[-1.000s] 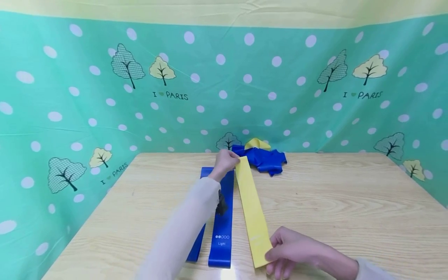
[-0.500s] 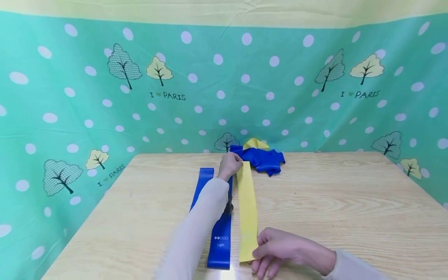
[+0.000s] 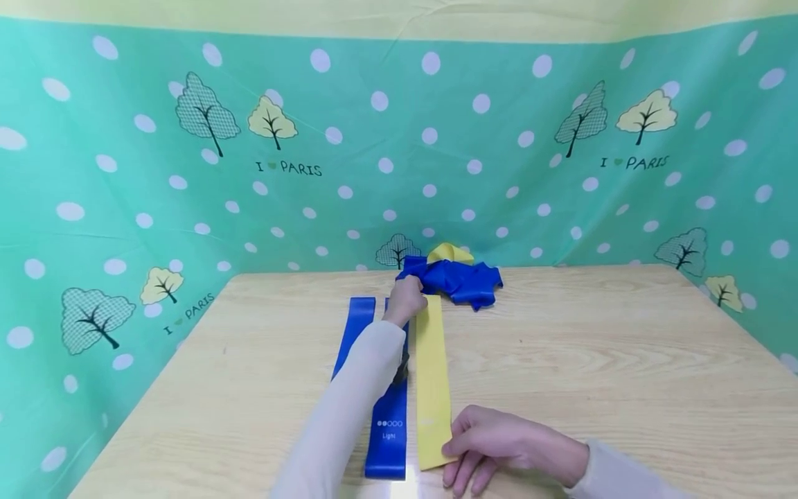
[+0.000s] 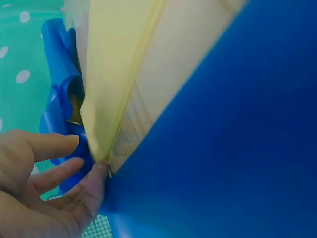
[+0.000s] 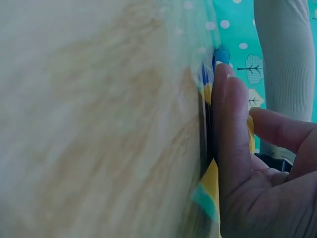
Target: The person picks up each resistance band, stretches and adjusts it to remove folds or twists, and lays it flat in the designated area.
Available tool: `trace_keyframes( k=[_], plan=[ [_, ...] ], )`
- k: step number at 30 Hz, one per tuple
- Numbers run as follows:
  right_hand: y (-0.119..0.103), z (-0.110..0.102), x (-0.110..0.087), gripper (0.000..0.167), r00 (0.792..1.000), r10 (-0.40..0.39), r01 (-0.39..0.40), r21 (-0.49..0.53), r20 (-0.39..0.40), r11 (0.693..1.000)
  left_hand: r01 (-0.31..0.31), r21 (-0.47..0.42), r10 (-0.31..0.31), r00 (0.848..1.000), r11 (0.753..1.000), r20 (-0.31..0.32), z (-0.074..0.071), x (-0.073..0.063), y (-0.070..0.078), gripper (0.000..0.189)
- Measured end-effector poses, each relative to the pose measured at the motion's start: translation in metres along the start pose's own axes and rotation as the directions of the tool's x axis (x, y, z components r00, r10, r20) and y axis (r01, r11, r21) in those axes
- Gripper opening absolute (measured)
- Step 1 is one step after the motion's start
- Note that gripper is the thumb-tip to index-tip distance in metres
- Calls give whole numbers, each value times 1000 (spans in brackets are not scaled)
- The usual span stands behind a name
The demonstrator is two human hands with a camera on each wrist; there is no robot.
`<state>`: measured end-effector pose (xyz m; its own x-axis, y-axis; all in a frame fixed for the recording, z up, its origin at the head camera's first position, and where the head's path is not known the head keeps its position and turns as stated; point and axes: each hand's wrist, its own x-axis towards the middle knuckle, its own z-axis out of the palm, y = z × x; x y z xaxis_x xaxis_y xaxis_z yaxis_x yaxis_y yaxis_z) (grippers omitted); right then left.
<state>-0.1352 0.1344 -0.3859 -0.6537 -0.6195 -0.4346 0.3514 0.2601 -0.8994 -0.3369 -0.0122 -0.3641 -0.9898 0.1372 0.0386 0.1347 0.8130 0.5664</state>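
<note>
A flat yellow resistance band (image 3: 433, 374) lies lengthwise on the table, right of two blue resistance bands. My left hand (image 3: 406, 299) is at its far end; in the left wrist view the thumb stands apart from the fingers (image 4: 95, 186), and one fingertip touches the yellow tip. At the near end my right hand (image 3: 492, 447) pinches the yellow band's corner, thumb on top and fingers below. The nearer blue band (image 3: 388, 443), printed "Light", is partly covered by my left forearm. Farther left lies the other blue band (image 3: 358, 326), its lower part hidden by the sleeve.
A crumpled heap of blue bands (image 3: 464, 283) with a yellow band (image 3: 449, 253) behind it sits at the table's back edge. The wooden table (image 3: 592, 360) meets a green dotted cloth (image 3: 299, 215) at the back and sides.
The yellow band has swung from a slant to nearly parallel with the blue bands, its near end moving left with my right hand. My left hand has drawn slightly nearer, and its thumb now stands apart.
</note>
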Motion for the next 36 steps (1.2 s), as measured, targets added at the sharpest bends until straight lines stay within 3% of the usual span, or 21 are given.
trace_keyframes(
  k=[8,15,24,31,33,36],
  plan=[
    [-3,-1,6,12,998,-4,4,5,-55,1000,-19,-72,23,998,997,54,-8,-1,-8,47],
    [-2,2,4,15,1000,16,-16,8,-16,1000,-42,-141,53,996,989,76,-12,-5,-16,44],
    [-1,-1,-10,25,999,10,-3,-158,41,987,-25,-119,38,994,993,103,-15,-9,-13,41],
    [-5,-11,-15,30,997,0,21,-283,75,959,-85,-127,95,992,988,80,-15,-11,-8,39],
    [-10,-16,-14,30,998,10,8,-316,57,949,-100,-127,111,990,987,81,-15,-12,-7,41],
    [-18,-27,-6,25,999,17,-30,-343,-41,939,-107,-117,115,991,987,67,-14,-12,-3,44]
  ],
)
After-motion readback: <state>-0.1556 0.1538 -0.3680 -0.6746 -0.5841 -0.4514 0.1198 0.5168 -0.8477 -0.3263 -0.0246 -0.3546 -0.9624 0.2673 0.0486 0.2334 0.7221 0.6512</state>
